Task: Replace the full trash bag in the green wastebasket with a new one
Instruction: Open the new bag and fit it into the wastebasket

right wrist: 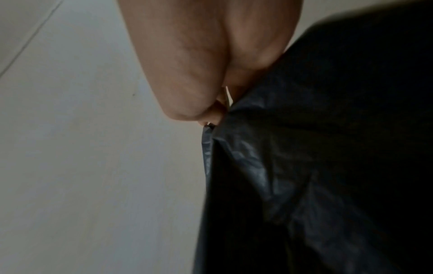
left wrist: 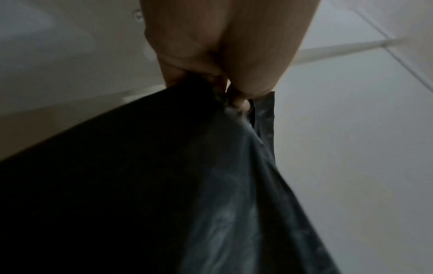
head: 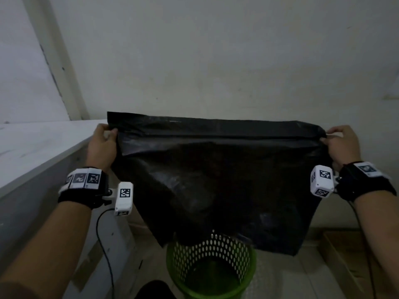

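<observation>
Black trash bag [head: 216, 180] limp, light, slippery; left hand [head: 103, 145], right hand [head: 341, 145] pinching top corners, wastebasket [head: 210, 292] at 6 o'clock.

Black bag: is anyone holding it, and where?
Yes. The left hand and right hand each pinch an upper corner of the bag.

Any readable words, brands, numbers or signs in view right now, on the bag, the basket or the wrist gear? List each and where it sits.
None: no words, brands or numbers can be read in any view.
Black trash bag: no print visible.
Green wastebasket: no label visible.
Left wrist band and its camera block: black-and-white square marker patterns only, no letters.
Right wrist band and its camera block: the same.
</observation>
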